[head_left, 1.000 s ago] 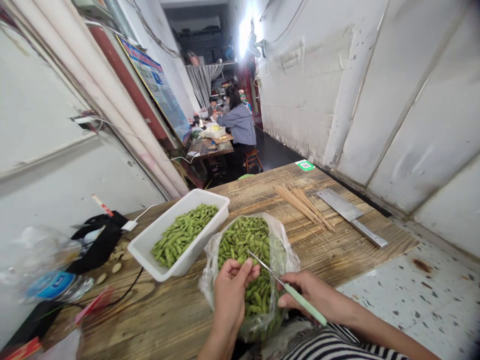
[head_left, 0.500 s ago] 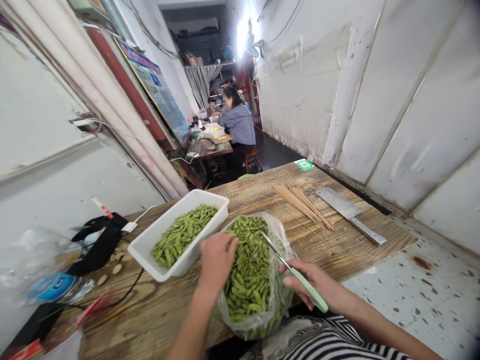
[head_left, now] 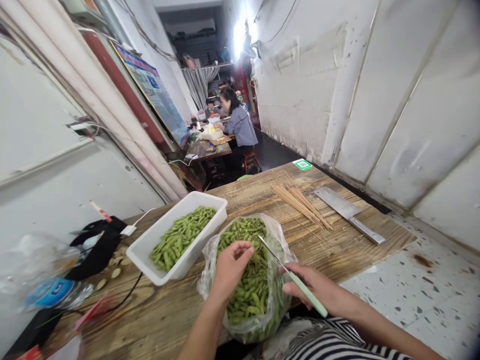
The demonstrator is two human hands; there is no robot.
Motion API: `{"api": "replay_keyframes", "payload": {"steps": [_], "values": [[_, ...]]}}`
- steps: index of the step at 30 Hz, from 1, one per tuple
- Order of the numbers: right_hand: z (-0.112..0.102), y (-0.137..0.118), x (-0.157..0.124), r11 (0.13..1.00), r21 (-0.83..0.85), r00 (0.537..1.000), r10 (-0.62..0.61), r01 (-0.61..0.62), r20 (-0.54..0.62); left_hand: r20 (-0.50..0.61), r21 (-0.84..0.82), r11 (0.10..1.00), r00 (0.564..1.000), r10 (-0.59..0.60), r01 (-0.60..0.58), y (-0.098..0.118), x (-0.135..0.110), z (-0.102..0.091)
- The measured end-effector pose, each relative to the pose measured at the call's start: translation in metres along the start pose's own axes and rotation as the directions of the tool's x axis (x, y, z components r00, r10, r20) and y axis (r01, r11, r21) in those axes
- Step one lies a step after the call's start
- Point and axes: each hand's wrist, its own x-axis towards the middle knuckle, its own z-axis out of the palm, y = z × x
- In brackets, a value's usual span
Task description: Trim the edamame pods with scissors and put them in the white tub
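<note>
A clear plastic bag [head_left: 279, 235] full of green edamame pods [head_left: 258, 295] sits open at the table's near edge. Over the pods, my left hand [head_left: 233, 260] is closed in a pinch on what looks like an edamame pod, mostly hidden by the fingers. My right hand [head_left: 313, 285] grips a pair of scissors [head_left: 302, 287] with pale green handles at the bag's right side. Their metal blades point up and left, looking nearly closed, with the tip close to my left fingertips. To the left stands a white plastic tray [head_left: 140, 260], partly filled with more pods.
Thin wooden skewers [head_left: 302, 205] and a cleaver [head_left: 347, 210] lie on the wooden table [head_left: 142, 325] to the right. A water bottle [head_left: 56, 294], a black cable and a white plug [head_left: 128, 230] are at the left. Further back, a person [head_left: 240, 125] sits at another table.
My left hand has moved right and slightly down, from the bag's left side toward the scissor tip. The bag's left rim now shows. The right hand and scissors have barely moved.
</note>
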Motion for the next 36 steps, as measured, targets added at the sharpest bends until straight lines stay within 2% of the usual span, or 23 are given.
{"api": "replay_keyframes", "payload": {"steps": [4, 9, 15, 19, 22, 25, 31, 36], "values": [[0.0, -0.012, 0.0, 0.984, -0.167, 0.998, -0.061, 0.063, 0.016, -0.015, -0.111, 0.989, 0.995, -0.095, 0.093, 0.001, -0.011, -0.005], [-0.001, -0.019, 0.002, 0.964, -0.249, 0.995, -0.087, 0.094, 0.038, 0.023, -0.103, 0.991, 0.996, -0.089, 0.091, 0.005, -0.018, -0.007], [0.001, -0.014, 0.005, 0.976, -0.209, 0.998, -0.063, 0.067, 0.025, 0.076, -0.1, 0.989, 0.992, -0.098, 0.105, 0.005, -0.02, -0.01], [0.002, -0.01, 0.006, 0.979, -0.195, 0.998, -0.056, 0.057, 0.013, 0.133, -0.176, 0.967, 0.977, -0.165, 0.187, 0.002, -0.021, -0.012], [0.001, -0.008, 0.003, 0.997, -0.084, 0.998, 0.008, -0.002, 0.067, 0.107, -0.388, 0.886, 0.967, -0.23, 0.254, 0.003, -0.021, -0.011], [0.001, -0.006, 0.001, 1.0, 0.009, 0.992, 0.003, -0.004, 0.127, 0.07, -0.532, 0.806, 0.963, -0.262, 0.258, 0.005, -0.021, -0.009], [0.002, -0.007, 0.0, 0.999, 0.026, 0.99, 0.015, -0.019, 0.139, -0.008, -0.6, 0.772, 0.964, -0.266, 0.208, 0.006, -0.022, -0.007], [0.002, -0.007, 0.001, 1.0, -0.004, 0.988, 0.017, -0.016, 0.154, -0.015, -0.608, 0.768, 0.964, -0.266, 0.202, 0.004, -0.025, -0.003]]}}
